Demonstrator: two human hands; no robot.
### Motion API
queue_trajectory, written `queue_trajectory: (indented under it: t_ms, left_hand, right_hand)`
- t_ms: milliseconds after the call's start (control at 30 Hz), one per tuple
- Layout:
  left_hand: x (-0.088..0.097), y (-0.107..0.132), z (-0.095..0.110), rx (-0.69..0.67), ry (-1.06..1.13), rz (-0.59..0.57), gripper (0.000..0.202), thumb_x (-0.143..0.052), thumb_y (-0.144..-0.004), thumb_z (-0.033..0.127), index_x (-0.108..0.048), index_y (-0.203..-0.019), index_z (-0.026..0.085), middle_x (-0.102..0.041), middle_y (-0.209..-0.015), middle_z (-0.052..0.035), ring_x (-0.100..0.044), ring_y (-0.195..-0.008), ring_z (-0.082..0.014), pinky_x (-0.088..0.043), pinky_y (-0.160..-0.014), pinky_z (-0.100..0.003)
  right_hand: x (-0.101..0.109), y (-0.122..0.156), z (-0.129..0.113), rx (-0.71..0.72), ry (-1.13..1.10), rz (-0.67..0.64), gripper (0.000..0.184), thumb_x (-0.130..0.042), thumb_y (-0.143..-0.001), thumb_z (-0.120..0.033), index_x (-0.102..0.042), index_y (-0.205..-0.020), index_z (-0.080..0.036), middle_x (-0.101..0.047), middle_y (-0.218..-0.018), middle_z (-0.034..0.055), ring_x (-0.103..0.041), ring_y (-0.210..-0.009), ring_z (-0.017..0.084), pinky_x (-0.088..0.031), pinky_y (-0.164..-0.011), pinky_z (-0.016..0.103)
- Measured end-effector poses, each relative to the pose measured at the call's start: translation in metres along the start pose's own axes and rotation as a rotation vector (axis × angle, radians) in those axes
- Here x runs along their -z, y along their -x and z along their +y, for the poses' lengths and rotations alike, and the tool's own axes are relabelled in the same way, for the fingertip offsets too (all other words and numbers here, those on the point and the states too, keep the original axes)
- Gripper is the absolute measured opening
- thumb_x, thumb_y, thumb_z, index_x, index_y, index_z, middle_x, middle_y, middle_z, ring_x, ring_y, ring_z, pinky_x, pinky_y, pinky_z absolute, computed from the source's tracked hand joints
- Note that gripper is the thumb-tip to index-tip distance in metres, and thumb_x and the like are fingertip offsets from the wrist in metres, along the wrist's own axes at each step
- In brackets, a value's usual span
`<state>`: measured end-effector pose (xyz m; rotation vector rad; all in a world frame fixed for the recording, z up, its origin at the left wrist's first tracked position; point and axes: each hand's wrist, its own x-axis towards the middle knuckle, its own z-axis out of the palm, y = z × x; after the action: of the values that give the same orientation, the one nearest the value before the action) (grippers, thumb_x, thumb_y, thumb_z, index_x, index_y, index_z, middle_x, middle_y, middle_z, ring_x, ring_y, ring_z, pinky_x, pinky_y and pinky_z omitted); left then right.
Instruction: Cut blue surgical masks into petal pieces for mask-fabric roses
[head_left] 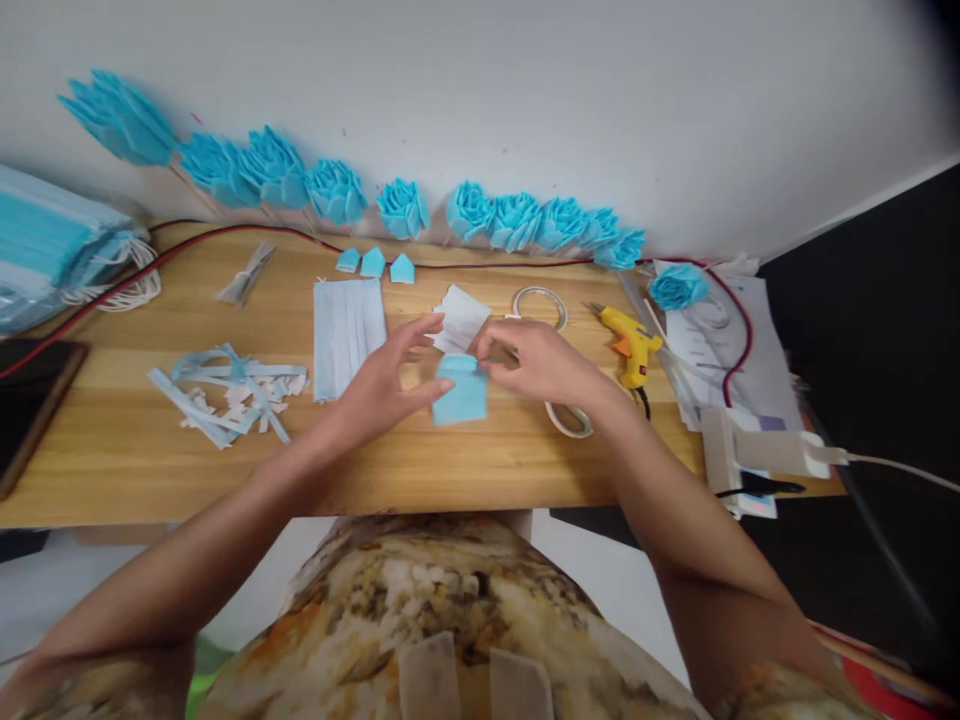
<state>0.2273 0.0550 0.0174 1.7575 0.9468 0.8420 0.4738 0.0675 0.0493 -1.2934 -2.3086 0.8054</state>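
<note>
A small light-blue piece of mask fabric (461, 395) lies on the wooden table (112, 440) at the middle. My left hand (386, 375) pinches its left top edge with fingertips. My right hand (536, 360) pinches its right top corner, fingers curled. Just behind the hands lies a white fabric piece (459, 315). A flattened face mask (346, 335) lies to the left of my left hand.
Blue fabric roses (517, 218) line the wall. Three small folded blue petals (373, 263) sit behind the mask. Cut strips (229, 390) lie at left, stacked masks (52, 240) far left. Scissors (555, 310), a yellow glue gun (632, 343) and a power strip (765, 455) stand at right.
</note>
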Motion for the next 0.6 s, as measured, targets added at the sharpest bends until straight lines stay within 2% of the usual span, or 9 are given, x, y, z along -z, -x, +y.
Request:
queue_trajectory:
  t_ms: [67,100,167,233,300,433,500,600]
  left_hand:
    - [-0.009,-0.007,-0.005,0.058,0.171,0.001,0.086,-0.084,-0.076,0.038,-0.046,-0.152,0.026,-0.06,-0.147,-0.0136,-0.058,-0.134,-0.0304,-0.048,-0.113,-0.048]
    - [-0.012,-0.009,-0.007,0.097,0.23,0.002,0.084,-0.084,-0.075,0.037,-0.049,-0.15,0.025,-0.062,-0.143,-0.0133,-0.06,-0.132,-0.0304,-0.049,-0.111,-0.047]
    - [-0.013,-0.012,-0.008,0.186,0.281,0.011,0.062,-0.08,-0.078,0.038,-0.061,-0.134,0.019,-0.07,-0.125,-0.0113,-0.066,-0.115,-0.0281,-0.054,-0.1,-0.043]
    - [-0.012,-0.012,-0.007,0.25,0.282,0.017,0.041,-0.075,-0.081,0.039,-0.068,-0.114,0.016,-0.072,-0.105,-0.0077,-0.067,-0.094,-0.0235,-0.056,-0.085,-0.037]
    - [-0.009,-0.011,-0.006,0.251,0.279,0.012,0.034,-0.075,-0.079,0.039,-0.069,-0.104,0.016,-0.071,-0.095,-0.0048,-0.065,-0.083,-0.0204,-0.054,-0.077,-0.034]
    - [-0.005,-0.013,-0.01,0.238,0.281,0.021,0.042,-0.078,-0.075,0.036,-0.069,-0.111,0.017,-0.071,-0.096,-0.0039,-0.061,-0.071,-0.0166,-0.052,-0.062,-0.028]
    - [-0.001,-0.02,-0.01,0.24,0.263,0.079,0.049,-0.078,-0.075,0.031,-0.068,-0.121,0.018,-0.071,-0.095,-0.0036,-0.059,-0.064,-0.0148,-0.048,-0.054,-0.026]
    - [0.007,-0.039,-0.004,0.187,0.173,0.195,0.054,-0.075,-0.078,0.02,-0.066,-0.131,0.021,-0.069,-0.084,-0.0011,-0.059,-0.059,-0.0146,-0.046,-0.055,-0.026]
  right_hand:
    - [0.006,0.001,-0.012,-0.026,-0.21,0.054,0.003,-0.063,-0.085,-0.023,-0.065,-0.083,-0.021,-0.075,-0.09,0.003,-0.067,-0.086,0.021,-0.048,-0.083,0.035]
    - [0.008,0.001,-0.015,-0.039,-0.284,0.082,0.005,-0.064,-0.084,-0.026,-0.064,-0.081,-0.022,-0.074,-0.088,0.0025,-0.067,-0.084,0.02,-0.049,-0.082,0.034]
    - [0.009,-0.001,-0.017,-0.065,-0.392,0.123,0.011,-0.068,-0.082,-0.03,-0.062,-0.08,-0.022,-0.072,-0.084,0.0021,-0.065,-0.081,0.019,-0.05,-0.079,0.034]
    - [0.006,-0.005,-0.013,-0.109,-0.496,0.116,0.016,-0.072,-0.08,-0.033,-0.061,-0.086,-0.023,-0.07,-0.082,0.0014,-0.064,-0.077,0.018,-0.051,-0.074,0.033]
    - [0.002,-0.008,-0.005,-0.149,-0.594,0.099,0.025,-0.075,-0.079,-0.035,-0.062,-0.097,-0.024,-0.07,-0.081,-0.0001,-0.063,-0.075,0.017,-0.05,-0.07,0.031]
    - [-0.003,-0.013,0.013,-0.177,-0.592,0.168,0.037,-0.075,-0.08,-0.034,-0.065,-0.115,-0.025,-0.066,-0.08,-0.0022,-0.059,-0.071,0.016,-0.047,-0.069,0.031]
    - [-0.001,-0.019,0.023,-0.188,-0.531,0.208,0.04,-0.073,-0.08,-0.031,-0.069,-0.119,-0.023,-0.066,-0.081,-0.0015,-0.06,-0.073,0.017,-0.048,-0.071,0.032]
    - [0.008,-0.033,0.038,-0.213,-0.435,0.285,0.044,-0.069,-0.08,-0.025,-0.072,-0.123,-0.02,-0.069,-0.085,0.0008,-0.062,-0.076,0.019,-0.049,-0.073,0.033]
